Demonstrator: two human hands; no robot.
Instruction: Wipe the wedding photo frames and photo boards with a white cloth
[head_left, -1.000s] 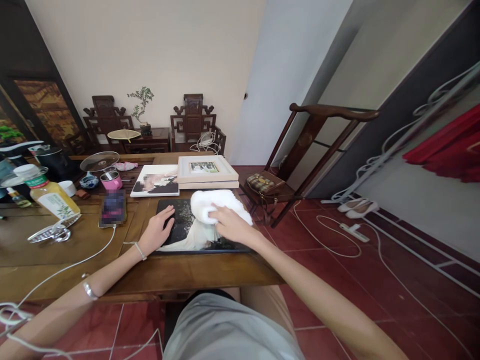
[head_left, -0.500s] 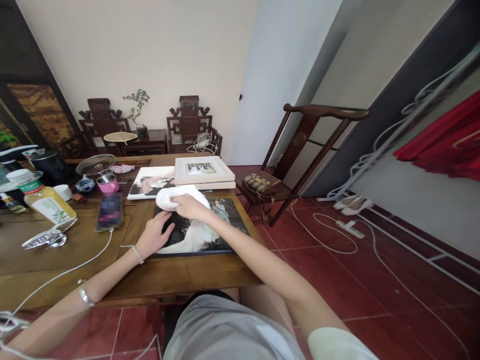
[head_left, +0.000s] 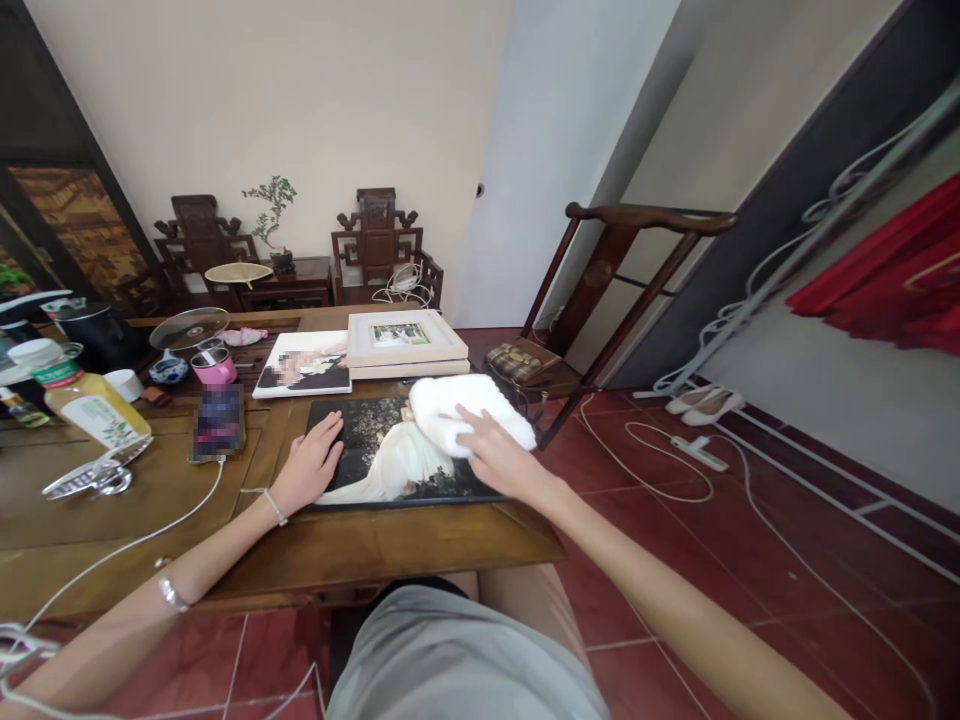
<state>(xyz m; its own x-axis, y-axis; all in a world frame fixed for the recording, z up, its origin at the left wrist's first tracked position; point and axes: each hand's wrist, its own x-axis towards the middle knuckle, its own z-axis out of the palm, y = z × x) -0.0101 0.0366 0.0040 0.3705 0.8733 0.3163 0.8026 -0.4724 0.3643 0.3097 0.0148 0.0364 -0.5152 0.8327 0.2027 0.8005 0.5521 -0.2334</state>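
A dark photo panel point(head_left: 390, 470) with a white-gowned figure lies flat near the front edge of the wooden table. My left hand point(head_left: 306, 465) rests on its left edge, fingers stretched out and holding nothing. Over the panel's right part, my right hand point(head_left: 495, 450) grips a fluffy white cloth point(head_left: 476, 405), pressing it down. The cloth covers the panel's upper right area. Just behind sit a white-edged photo print point(head_left: 304, 365) and a stack of pale picture frames point(head_left: 409, 345).
Left on the table are a phone point(head_left: 217, 424) on a cable, a pink mug point(head_left: 214, 367), a bottle of yellow liquid point(head_left: 94, 405) and a silver hair clip point(head_left: 97, 475). A wooden chair point(head_left: 600, 260) holding a bag point(head_left: 521, 362) stands close to the table's right end.
My right hand has moved the white cloth rightward across the panel, from its upper left to its right side. My left hand stays at the left edge, its fingers now closer together.
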